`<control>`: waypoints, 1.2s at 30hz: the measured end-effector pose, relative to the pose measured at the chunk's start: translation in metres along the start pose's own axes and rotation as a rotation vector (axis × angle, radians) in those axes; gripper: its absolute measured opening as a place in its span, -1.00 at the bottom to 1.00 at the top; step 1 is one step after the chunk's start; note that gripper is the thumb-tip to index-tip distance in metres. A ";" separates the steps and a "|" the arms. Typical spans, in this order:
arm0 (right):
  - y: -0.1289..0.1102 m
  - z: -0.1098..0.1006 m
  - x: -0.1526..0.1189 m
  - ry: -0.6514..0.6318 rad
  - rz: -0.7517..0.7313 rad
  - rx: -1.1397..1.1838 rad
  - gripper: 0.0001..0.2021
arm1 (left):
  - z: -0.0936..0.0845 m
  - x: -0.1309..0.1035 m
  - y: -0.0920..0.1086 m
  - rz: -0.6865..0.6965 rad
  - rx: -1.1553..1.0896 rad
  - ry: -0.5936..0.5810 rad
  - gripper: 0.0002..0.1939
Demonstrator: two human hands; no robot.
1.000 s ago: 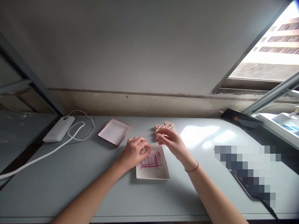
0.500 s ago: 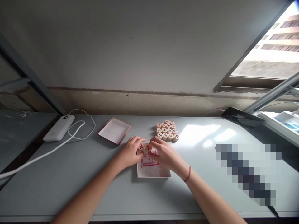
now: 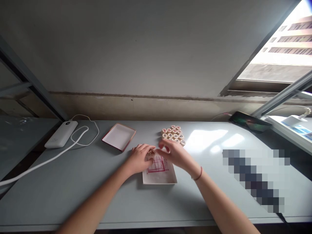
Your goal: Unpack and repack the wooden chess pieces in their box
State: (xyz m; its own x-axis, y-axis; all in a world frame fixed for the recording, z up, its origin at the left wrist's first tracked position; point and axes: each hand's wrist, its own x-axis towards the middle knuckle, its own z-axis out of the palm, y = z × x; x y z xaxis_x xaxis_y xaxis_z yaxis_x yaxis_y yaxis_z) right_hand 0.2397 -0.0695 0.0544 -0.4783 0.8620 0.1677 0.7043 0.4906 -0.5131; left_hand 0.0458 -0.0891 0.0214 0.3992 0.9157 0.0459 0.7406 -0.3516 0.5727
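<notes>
Over the far left part of an open box tray [image 3: 159,179], my left hand [image 3: 139,159] has its thumb and fingers curled around round wooden xiangqi pieces [image 3: 152,152], partly hidden by the fingers. A sheet with a red printed grid [image 3: 157,164] lies inside the tray. My right hand [image 3: 175,155] hovers at the tray's far right corner, thumb and fingers apart, with nothing visible between them. Just beyond it, several rows of xiangqi pieces [image 3: 175,131] with red and black characters stand close together on the table; the hand covers some of the nearest ones.
The box lid [image 3: 119,136] lies hollow side up to the left. A white power bank [image 3: 60,134] with a white cable [image 3: 55,157] is at the far left. A phone [image 3: 250,122] leans near the metal frame on the right. A blurred-out item lies on the grey table [image 3: 117,208].
My right hand has let go of a xiangqi piece beside the left hand and drawn back to the right, its fingers spreading. My left hand stays at the tray's far left.
</notes>
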 end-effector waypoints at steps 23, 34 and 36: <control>0.063 -0.046 0.087 0.068 0.540 -0.095 -0.71 | 0.002 -0.006 0.003 0.002 0.014 0.227 -0.53; -0.014 -0.003 0.002 -0.052 0.237 0.842 -0.63 | 0.005 -0.009 0.015 0.195 -0.219 0.390 -0.77; -0.006 -0.005 0.000 0.019 0.298 0.862 -0.61 | 0.005 -0.008 0.015 0.176 -0.230 0.384 -0.83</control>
State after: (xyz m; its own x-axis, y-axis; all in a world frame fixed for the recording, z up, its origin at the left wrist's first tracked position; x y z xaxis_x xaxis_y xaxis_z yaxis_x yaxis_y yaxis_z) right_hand 0.2380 -0.0718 0.0619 -0.3253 0.9436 -0.0623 0.1571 -0.0111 -0.9875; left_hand 0.0565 -0.1032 0.0254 0.2469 0.8669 0.4330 0.5233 -0.4953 0.6934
